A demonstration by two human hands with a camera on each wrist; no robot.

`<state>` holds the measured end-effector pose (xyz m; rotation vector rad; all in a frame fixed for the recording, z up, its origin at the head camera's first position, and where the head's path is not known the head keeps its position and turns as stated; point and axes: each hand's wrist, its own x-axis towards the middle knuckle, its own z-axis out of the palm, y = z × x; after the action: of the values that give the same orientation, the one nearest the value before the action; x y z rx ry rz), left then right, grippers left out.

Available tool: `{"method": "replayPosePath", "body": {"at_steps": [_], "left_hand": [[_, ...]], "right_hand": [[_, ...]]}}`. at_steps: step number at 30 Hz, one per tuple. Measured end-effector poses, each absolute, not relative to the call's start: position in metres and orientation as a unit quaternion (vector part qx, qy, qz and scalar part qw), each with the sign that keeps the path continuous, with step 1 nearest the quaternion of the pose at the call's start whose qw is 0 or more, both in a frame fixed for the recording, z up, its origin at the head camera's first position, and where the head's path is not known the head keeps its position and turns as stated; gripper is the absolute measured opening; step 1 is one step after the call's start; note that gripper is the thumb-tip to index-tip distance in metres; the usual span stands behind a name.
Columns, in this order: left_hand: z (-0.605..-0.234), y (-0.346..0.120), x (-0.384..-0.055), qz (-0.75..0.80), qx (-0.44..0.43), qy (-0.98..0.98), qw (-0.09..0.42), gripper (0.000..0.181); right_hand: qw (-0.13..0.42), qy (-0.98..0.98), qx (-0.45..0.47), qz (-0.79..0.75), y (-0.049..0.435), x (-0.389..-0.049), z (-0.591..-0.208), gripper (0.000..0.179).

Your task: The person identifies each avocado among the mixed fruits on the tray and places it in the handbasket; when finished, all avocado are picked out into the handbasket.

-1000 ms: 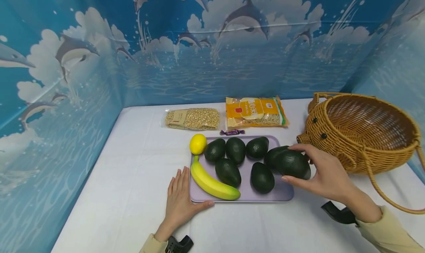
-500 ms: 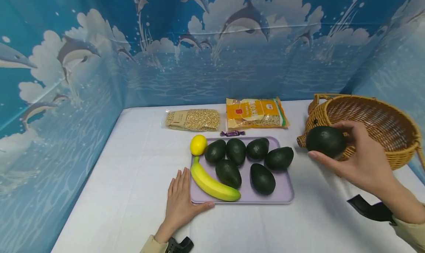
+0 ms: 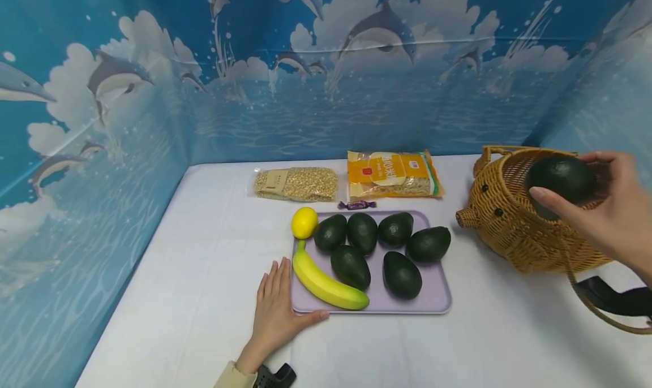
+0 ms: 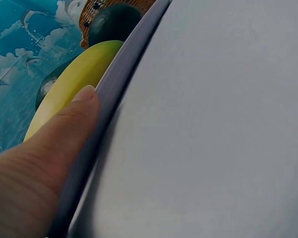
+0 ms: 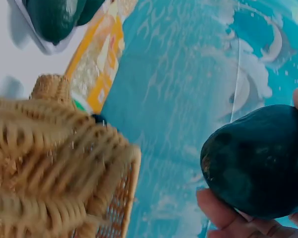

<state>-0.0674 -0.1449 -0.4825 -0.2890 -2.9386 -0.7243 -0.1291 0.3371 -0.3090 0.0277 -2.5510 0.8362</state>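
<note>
- Surface: a white tabletop [image 3: 204, 275] fills the lower half of the head view, enclosed at the back and both sides by a blue backdrop [image 3: 153, 94] printed with dolphins, clouds and sea.
- Centre of frame: a lilac tray [image 3: 438, 297] carries six dark green avocados [image 3: 402, 274], a banana [image 3: 326, 283] along its left edge and a lemon [image 3: 304, 221] at its upper left corner.
- Behind the tray: a clear bag of grain [image 3: 297, 184], an orange packet [image 3: 391, 173] and a small purple-wrapped sweet [image 3: 356, 205], the last just beside the tray's far rim.
- Right of frame: a wicker basket [image 3: 509, 229] shaped like a pig, tilted, with its opening turned up and toward the viewer.
- Held avocado [image 3: 560, 178]: dark green, almost black, smooth and rounded, with a dull sheen; it is in the upper right of the head view, in front of the basket's opening and off the table.
- Right hand [image 3: 611, 212]: fingers and thumb curled round the held avocado, gripping it from the right.
- Left hand [image 3: 277, 309]: flat on the tabletop with fingers straight, thumb lying along the tray's near left edge; the left wrist view shows the thumb [image 4: 64, 134] touching the rim beside the banana.
</note>
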Motion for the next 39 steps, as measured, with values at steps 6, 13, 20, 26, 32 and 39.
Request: {"method": "replayPosePath", "body": {"at_steps": [6, 13, 20, 26, 32, 39], "left_hand": [[-0.481, -0.145, -0.068, -0.242, -0.096, -0.964, 0.048, 0.126], [-0.481, -0.145, -0.067, -0.239, -0.097, -0.965, 0.052, 0.127], [-0.481, -0.146, -0.068, -0.239, -0.097, -0.965, 0.052, 0.127], [-0.482, -0.146, -0.067, -0.236, -0.096, -0.966, 0.051, 0.126], [-0.483, -0.146, -0.068, -0.234, -0.098, -0.966, 0.057, 0.126], [-0.483, -0.146, -0.068, -0.235, -0.099, -0.965, 0.059, 0.126]], "right_hand": [[0.238, -0.928, -0.033, 0.285, 0.422, -0.180, -0.355, 0.087], [0.177, -0.951, -0.084, 0.239, 0.437, -0.195, -0.354, 0.092], [0.076, -0.964, -0.128, 0.222, 0.404, -0.183, -0.318, 0.095], [0.048, -0.965, -0.142, 0.213, 0.435, -0.204, -0.343, 0.104], [-0.003, -0.972, -0.113, 0.204, 0.399, -0.184, -0.309, 0.098], [-0.021, -0.975, -0.112, 0.189, 0.399, -0.184, -0.310, 0.098]]}}
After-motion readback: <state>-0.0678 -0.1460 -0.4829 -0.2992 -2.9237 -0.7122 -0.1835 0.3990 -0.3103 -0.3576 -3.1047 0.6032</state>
